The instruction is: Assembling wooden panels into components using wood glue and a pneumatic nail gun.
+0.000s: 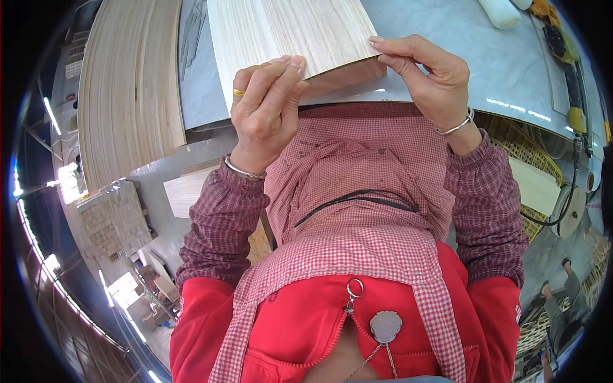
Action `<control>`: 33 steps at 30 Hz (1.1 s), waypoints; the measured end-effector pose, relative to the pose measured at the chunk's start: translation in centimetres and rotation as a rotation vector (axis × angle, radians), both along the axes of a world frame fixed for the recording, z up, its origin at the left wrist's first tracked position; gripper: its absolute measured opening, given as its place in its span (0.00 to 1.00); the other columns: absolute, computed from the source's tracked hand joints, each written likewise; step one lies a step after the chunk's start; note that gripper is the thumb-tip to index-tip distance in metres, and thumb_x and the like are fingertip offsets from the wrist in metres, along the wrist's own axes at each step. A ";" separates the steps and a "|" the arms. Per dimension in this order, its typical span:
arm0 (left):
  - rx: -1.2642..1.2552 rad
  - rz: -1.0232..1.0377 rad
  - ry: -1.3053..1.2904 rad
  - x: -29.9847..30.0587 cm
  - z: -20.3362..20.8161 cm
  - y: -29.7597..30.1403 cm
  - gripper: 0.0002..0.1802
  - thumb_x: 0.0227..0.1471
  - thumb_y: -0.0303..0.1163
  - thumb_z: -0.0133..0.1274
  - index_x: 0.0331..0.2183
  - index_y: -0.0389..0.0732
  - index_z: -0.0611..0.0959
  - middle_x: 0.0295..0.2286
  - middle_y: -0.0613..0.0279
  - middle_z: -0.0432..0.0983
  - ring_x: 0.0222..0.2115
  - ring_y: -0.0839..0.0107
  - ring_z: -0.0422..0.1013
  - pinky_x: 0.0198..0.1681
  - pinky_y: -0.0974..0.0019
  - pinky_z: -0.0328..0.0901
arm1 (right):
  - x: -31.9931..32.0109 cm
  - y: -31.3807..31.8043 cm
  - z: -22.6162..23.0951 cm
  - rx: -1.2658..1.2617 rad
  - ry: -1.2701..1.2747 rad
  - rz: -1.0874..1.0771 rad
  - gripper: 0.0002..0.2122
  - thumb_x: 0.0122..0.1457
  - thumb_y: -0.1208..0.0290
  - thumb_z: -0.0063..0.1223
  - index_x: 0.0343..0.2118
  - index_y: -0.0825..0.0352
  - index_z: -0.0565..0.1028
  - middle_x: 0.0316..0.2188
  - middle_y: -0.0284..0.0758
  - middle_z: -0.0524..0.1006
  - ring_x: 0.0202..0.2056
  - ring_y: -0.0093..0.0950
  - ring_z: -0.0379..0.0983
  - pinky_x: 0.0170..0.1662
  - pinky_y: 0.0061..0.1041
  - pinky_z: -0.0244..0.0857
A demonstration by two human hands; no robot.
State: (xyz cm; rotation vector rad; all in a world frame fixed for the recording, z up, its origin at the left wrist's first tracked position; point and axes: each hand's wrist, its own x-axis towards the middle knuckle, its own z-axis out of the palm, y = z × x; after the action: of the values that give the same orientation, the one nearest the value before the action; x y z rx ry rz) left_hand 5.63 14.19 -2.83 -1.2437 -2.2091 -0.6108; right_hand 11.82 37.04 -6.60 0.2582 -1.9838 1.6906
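Observation:
A pale wood-grain board (294, 32) is tilted up over the grey glossy table (440, 38), its near edge toward me. My left hand (265, 112) grips that near edge toward its left side, fingertips on the top face. At the right near corner, my right hand (434, 80) pinches the board between thumb and fingers. A brownish strip shows beneath the near edge; I cannot tell whether it is the board's reflection. The board's far end is cut off by the picture's top.
Left of the table lies a stack of long wooden boards (131, 83), with thin grey strips (193, 32) beside it. A white roll (500, 13) and a yellow-and-black hand tool (575, 96) are at the right. Below stands a yellow basket (546, 159). Another person's legs (565, 300) show lower right.

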 end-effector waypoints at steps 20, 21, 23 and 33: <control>0.058 -0.006 0.057 -0.6 -3.2 -0.9 0.18 0.38 0.20 0.61 0.37 0.42 0.84 0.34 0.68 0.76 0.32 0.73 0.70 0.37 0.72 0.65 | 8.7 33.2 -4.8 1.209 -1.063 -0.883 0.31 0.55 0.51 0.50 0.60 0.61 0.62 0.49 0.44 0.74 0.49 0.40 0.71 0.51 0.32 0.65; 0.060 -0.012 0.053 -0.5 -3.1 -0.9 0.18 0.38 0.20 0.61 0.37 0.41 0.84 0.34 0.69 0.76 0.32 0.73 0.70 0.37 0.72 0.65 | 8.0 33.5 -5.4 1.259 -1.036 -0.917 0.31 0.55 0.51 0.49 0.60 0.61 0.61 0.48 0.44 0.74 0.48 0.40 0.71 0.50 0.33 0.65; 0.066 -0.032 0.045 -0.5 -3.0 -0.6 0.18 0.38 0.20 0.61 0.37 0.41 0.84 0.34 0.69 0.76 0.32 0.74 0.70 0.37 0.72 0.65 | 7.8 34.0 -5.8 1.357 -0.985 -0.991 0.30 0.56 0.52 0.48 0.60 0.60 0.60 0.48 0.44 0.74 0.47 0.41 0.72 0.50 0.34 0.65; 0.039 0.008 0.027 -0.5 -2.7 -0.1 0.15 0.43 0.22 0.61 0.37 0.42 0.85 0.34 0.67 0.78 0.32 0.74 0.69 0.36 0.74 0.65 | 0.5 3.6 1.2 0.216 -0.199 0.266 0.24 0.53 0.80 0.56 0.55 0.62 0.69 0.50 0.34 0.74 0.47 0.28 0.74 0.53 0.23 0.65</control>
State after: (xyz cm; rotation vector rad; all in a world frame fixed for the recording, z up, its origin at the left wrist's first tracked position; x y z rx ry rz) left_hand 5.17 14.10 -5.53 -1.2155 -2.1683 -0.6274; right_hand 12.30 40.69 -5.36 0.4641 -2.3727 1.7159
